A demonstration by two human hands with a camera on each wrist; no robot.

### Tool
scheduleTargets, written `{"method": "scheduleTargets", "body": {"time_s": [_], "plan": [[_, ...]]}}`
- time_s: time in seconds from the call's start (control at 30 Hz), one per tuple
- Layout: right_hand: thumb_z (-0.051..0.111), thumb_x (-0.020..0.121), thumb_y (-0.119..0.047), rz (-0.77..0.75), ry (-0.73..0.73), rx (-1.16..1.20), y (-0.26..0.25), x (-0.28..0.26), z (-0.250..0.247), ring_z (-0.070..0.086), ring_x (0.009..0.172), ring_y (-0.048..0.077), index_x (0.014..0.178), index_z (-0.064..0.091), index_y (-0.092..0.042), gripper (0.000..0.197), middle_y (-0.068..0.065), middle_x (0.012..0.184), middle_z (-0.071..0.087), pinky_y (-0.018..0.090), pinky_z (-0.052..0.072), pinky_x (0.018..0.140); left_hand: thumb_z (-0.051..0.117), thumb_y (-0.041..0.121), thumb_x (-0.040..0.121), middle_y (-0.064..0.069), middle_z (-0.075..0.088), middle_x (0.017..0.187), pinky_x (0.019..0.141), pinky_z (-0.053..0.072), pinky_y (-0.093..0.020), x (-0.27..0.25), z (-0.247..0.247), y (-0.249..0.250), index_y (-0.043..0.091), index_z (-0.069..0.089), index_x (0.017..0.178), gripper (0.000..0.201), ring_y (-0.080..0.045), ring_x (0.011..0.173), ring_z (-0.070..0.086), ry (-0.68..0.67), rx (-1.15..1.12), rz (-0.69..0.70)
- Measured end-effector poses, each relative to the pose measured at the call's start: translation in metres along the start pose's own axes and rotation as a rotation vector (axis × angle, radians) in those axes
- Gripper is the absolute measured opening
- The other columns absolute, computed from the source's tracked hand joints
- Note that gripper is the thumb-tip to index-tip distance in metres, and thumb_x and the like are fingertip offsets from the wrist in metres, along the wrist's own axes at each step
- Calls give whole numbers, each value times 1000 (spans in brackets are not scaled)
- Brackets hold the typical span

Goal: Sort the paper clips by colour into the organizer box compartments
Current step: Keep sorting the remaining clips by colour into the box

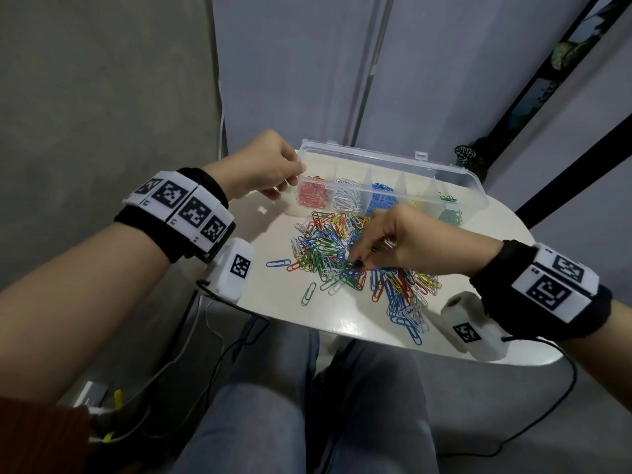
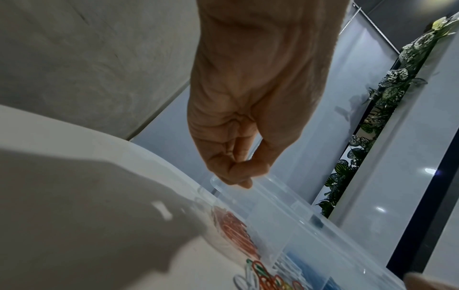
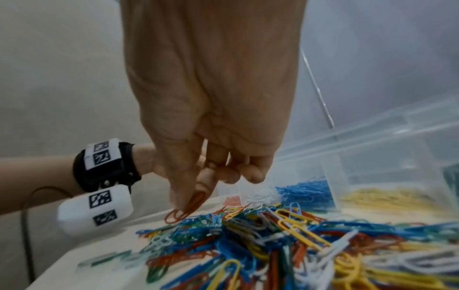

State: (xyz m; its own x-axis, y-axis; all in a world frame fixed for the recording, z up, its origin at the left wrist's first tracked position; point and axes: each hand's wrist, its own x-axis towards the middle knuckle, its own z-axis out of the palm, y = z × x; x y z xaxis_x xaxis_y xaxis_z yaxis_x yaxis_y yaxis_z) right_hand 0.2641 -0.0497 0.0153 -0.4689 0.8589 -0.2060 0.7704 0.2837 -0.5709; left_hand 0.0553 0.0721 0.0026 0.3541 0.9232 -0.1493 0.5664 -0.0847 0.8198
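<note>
A clear organizer box lies open at the back of the white table. Its compartments hold red, white, blue, yellow and green paper clips. A mixed pile of clips lies in front of it. My left hand has curled fingers and holds the box's left end; in the left wrist view the left hand has its fingertips on the box rim. My right hand is down in the pile. In the right wrist view the right hand pinches a red clip between thumb and forefinger.
Single clips lie apart from the pile, a blue one at the left and a pale one near the front edge. My knees are below the table's front edge. A wall stands at the left, leafy decoration at the back right.
</note>
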Motion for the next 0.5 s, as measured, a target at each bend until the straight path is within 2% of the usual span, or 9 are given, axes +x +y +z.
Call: {"method": "scheduleTargets", "body": {"time_s": [0.1, 0.27, 0.37, 0.4, 0.5], "plan": [[70, 84, -2, -80, -61, -90, 2, -4, 8, 60, 83, 1, 100, 77, -22, 26, -20, 85, 67, 10, 44, 72, 53, 16, 99, -6, 60, 73, 38, 45, -18, 0, 0, 0, -4, 65, 100, 24, -14, 56, 48, -3, 1, -1], [71, 80, 1, -183, -12, -168, 11, 1, 22, 55, 76, 8, 96, 79, -17, 25, -9, 81, 69, 20, 44, 68, 53, 15, 99, -6, 59, 72, 38, 45, -17, 0, 1, 0, -5, 65, 101, 23, -14, 55, 47, -3, -6, -1], [73, 79, -4, -222, 13, -231, 14, 3, 25, 52, 79, 14, 96, 79, -18, 23, -7, 83, 70, 12, 36, 71, 53, 15, 99, -6, 59, 71, 37, 44, -18, 0, 1, -1, -3, 65, 99, 22, -14, 55, 47, -2, -4, -3], [72, 79, -3, -234, 22, -246, 14, 2, 26, 52, 79, 16, 96, 79, -18, 23, -6, 83, 70, 12, 36, 73, 53, 15, 99, -6, 59, 71, 38, 44, -18, 0, 1, -1, -2, 65, 98, 21, -14, 54, 47, -4, -5, -1], [70, 78, -4, -266, 49, -295, 15, -2, 26, 51, 78, 20, 94, 78, -17, 22, -5, 79, 68, 34, 46, 69, 52, 15, 99, -7, 58, 71, 37, 43, -17, 0, 1, -1, -2, 64, 95, 21, -14, 54, 46, -7, -13, 10]]}}
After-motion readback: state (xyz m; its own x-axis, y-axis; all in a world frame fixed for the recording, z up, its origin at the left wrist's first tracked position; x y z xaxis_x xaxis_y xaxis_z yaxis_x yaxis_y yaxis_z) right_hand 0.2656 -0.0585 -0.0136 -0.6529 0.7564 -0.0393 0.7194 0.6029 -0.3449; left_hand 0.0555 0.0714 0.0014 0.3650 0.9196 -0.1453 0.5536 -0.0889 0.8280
